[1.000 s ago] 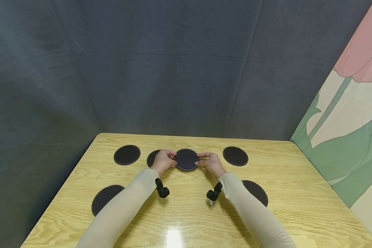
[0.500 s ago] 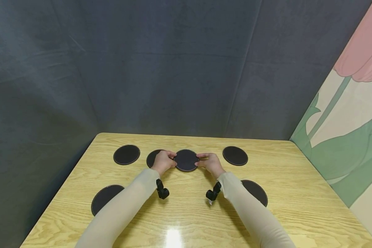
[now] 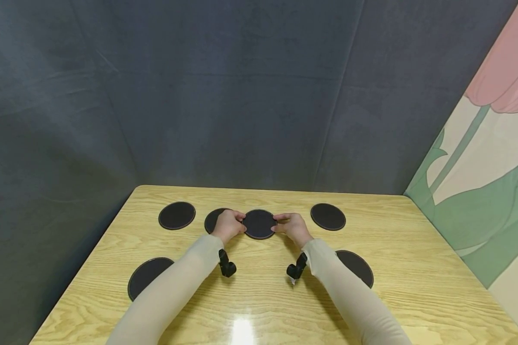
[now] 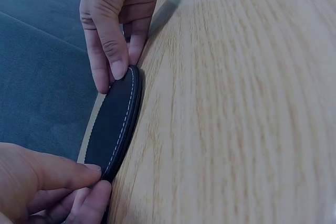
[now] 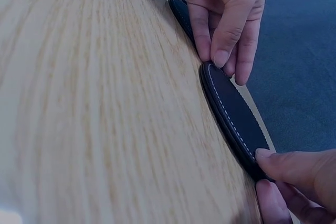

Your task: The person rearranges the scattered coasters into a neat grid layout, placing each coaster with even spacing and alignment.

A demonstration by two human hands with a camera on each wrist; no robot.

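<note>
A round black coaster [image 3: 259,224] with pale stitching lies near the table's far edge, between my two hands. My left hand [image 3: 228,225] pinches its left rim between thumb and fingers; my right hand [image 3: 296,228] pinches the right rim the same way. In the left wrist view the edge of the coaster [image 4: 113,124] looks doubled, as if one coaster lies on another. The right wrist view shows that same layered edge on the coaster [image 5: 236,114]. Another coaster [image 3: 214,219] lies just left, partly covered by my left hand.
More black coasters lie on the wooden table [image 3: 259,297]: one at the far left [image 3: 177,215], one at the far right [image 3: 328,216]. A near-left coaster [image 3: 148,275] and a near-right coaster [image 3: 357,268] are partly behind my forearms. A dark curtain [image 3: 241,96] hangs behind.
The middle coaster has shifted very slightly toward me or down between my fingers. Both hands stay almost in place, keeping their pinch on its rim.
</note>
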